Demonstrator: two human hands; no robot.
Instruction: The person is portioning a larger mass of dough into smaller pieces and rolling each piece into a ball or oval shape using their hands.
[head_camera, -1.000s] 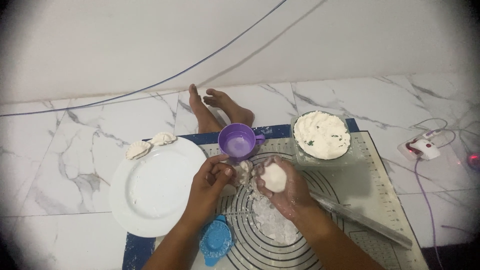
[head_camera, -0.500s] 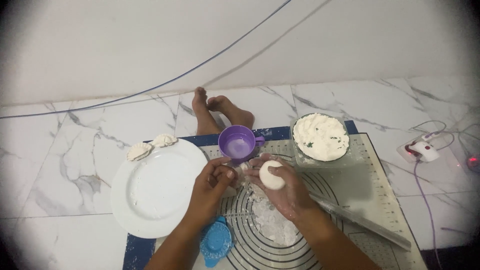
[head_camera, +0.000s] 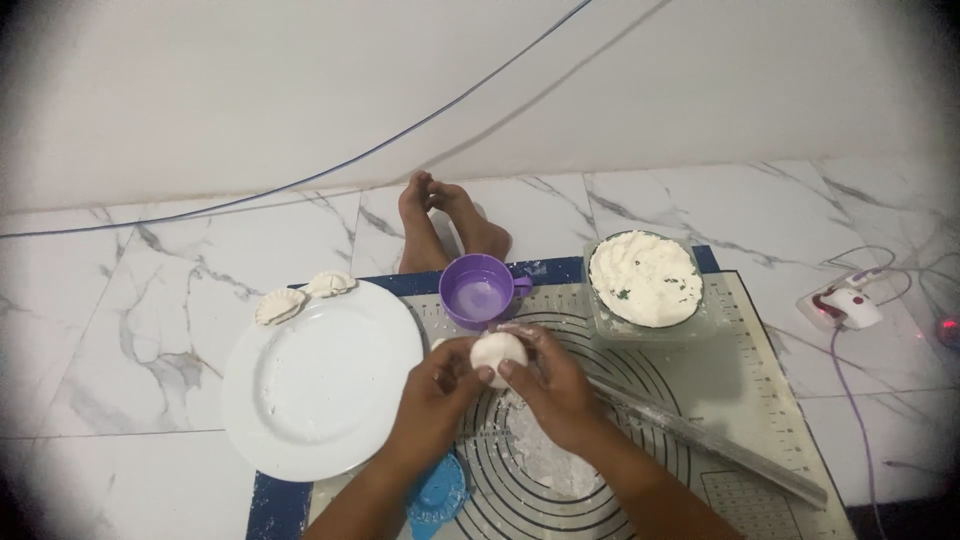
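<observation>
You see: white plate (head_camera: 300, 400) with two dumplings (head_camera: 303, 296) on its rim | purple cup (head_camera: 480, 290) | filling bowl (head_camera: 645, 280) | rolling pin (head_camera: 720, 445) | blue dumpling press (head_camera: 437, 492)

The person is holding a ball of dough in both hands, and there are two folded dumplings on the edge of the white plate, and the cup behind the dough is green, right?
Not quite: the cup is purple, not green, as the head view shows. The rest holds: the left hand and the right hand hold a ball of dough, and two folded dumplings sit on the edge of the white plate.

White marble-veined floor tiles (head_camera: 150, 330) meet a plain white wall (head_camera: 300, 90) — lighting seemingly dim, even.
</observation>
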